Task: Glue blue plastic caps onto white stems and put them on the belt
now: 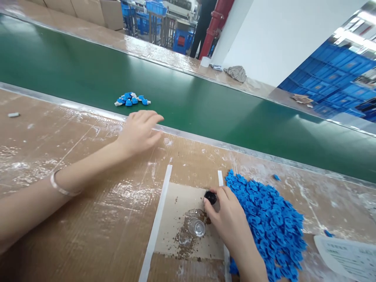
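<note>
My right hand (227, 213) pinches a small round black object (210, 197) between thumb and fingers; its exact kind does not show. Under it lies a pale square sheet (167, 235), stained with brown specks. On the sheet sits a small clear plastic cup (199, 228), with other clear round pieces touching it. Close to the right hand is a large heap of small blue pieces (270, 223). My left hand (139, 131) hovers at the near edge of the green conveyor belt (182, 102), fingers stretched out and holding nothing. Beyond it, a small cluster of blue-and-white pieces (131, 99) rests on the belt.
White tape strips (155, 227) flank the sheet on the cardboard-covered table (96, 219). At the right lies a white printed sheet (346, 254). A grey cloth (235, 73) is on the far ledge. Behind stand cardboard boxes (88, 11), a red pipe (216, 23) and blue crates (335, 82).
</note>
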`<action>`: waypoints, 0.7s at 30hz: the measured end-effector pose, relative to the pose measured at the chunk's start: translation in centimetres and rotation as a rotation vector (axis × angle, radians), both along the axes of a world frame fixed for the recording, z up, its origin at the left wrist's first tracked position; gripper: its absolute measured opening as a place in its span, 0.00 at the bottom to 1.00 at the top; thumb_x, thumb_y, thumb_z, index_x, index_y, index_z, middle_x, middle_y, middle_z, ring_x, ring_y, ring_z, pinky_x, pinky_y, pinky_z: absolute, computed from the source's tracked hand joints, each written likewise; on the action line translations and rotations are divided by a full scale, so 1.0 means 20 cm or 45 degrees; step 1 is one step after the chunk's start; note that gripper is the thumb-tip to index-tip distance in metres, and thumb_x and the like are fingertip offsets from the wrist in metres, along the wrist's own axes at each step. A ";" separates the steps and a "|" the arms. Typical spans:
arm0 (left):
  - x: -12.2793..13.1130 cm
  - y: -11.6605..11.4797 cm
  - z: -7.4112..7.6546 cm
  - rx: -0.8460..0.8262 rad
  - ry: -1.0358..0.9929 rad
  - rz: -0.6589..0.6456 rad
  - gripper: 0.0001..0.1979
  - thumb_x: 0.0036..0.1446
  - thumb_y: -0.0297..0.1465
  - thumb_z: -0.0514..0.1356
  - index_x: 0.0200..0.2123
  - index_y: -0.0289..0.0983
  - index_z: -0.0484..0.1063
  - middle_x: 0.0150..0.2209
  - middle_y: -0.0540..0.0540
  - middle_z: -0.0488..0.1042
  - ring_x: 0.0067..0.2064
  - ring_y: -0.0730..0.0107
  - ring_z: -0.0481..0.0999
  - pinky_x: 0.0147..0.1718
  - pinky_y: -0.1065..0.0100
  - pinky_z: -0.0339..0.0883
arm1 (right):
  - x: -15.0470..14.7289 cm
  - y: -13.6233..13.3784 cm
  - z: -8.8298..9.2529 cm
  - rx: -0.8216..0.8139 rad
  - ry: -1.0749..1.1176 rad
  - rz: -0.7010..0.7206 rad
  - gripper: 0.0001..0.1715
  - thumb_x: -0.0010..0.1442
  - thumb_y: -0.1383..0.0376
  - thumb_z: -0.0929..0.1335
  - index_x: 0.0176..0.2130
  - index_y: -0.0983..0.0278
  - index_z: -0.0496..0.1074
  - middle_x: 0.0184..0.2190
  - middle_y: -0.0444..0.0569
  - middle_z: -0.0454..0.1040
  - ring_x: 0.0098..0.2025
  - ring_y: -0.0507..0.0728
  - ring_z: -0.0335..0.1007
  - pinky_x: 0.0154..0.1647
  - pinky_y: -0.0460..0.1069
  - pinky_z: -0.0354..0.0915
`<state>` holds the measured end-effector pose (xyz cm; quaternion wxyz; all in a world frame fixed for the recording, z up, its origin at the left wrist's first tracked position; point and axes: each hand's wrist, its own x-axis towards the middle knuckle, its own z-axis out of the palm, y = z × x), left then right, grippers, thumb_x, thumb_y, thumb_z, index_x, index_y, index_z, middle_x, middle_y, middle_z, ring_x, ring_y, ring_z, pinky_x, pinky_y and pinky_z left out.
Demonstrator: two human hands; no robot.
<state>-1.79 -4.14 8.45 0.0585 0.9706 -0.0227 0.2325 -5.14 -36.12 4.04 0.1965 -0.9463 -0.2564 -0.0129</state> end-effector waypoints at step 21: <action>0.66 0.40 -0.21 0.127 0.369 0.253 0.25 0.67 0.39 0.43 0.62 0.41 0.64 0.70 0.40 0.51 0.70 0.39 0.41 0.61 0.31 0.22 | 0.08 -0.11 -0.32 0.093 -0.398 0.194 0.09 0.63 0.63 0.63 0.44 0.59 0.67 0.38 0.50 0.74 0.38 0.60 0.74 0.38 0.53 0.72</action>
